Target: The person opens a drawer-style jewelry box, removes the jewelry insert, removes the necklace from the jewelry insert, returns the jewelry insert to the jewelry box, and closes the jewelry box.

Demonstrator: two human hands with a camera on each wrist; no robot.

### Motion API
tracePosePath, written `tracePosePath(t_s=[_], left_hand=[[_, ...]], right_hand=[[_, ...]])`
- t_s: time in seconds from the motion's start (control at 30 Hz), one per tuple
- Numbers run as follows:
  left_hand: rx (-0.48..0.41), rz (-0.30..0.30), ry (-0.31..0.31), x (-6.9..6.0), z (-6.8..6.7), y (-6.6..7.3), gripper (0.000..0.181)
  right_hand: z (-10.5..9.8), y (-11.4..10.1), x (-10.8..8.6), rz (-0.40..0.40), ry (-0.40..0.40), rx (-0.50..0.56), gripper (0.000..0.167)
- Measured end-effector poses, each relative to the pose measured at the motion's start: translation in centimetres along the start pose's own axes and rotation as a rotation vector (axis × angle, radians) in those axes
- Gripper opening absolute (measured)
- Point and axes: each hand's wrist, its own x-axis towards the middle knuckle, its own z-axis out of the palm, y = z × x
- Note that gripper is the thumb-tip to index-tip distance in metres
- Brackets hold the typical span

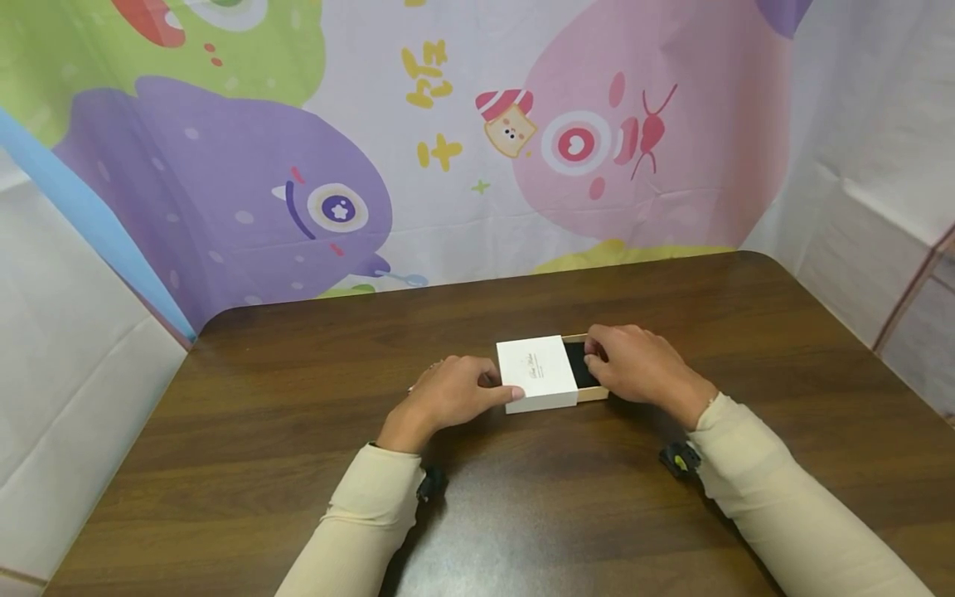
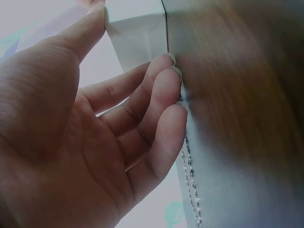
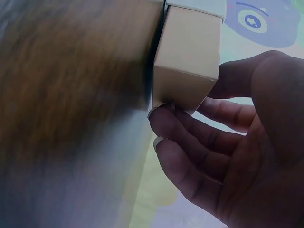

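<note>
A small white slide box with printed lettering lies on the table, its outer sleeve (image 1: 533, 365) partly off its cream inner tray (image 1: 594, 394). Black lining (image 1: 579, 365) shows in the gap between sleeve and hand. My left hand (image 1: 451, 394) holds the sleeve's left end, thumb along the near top edge and fingers bent at the end face. My right hand (image 1: 642, 365) grips the tray's right end, with thumb at the inside and fingers against the outer wall. A thin silver chain (image 2: 191, 183) lies on the table beyond my left fingers, mostly hidden from the head view.
The brown wood-grain table (image 1: 313, 348) has rounded far corners. Behind it hangs a cartoon-printed cloth (image 1: 462, 207), with pale cloth (image 1: 873, 166) along the right side. Dark wrist devices (image 1: 679, 458) sit under both sleeves.
</note>
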Motion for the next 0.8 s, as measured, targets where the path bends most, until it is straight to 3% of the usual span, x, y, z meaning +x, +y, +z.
tracePosePath(t_s=[0.8], left_hand=[[-0.004, -0.007, -0.004, 0.12, 0.08, -0.09, 0.046]], right_hand=[[0.12, -0.03, 0.13, 0.004, -0.012, -0.007, 0.011]])
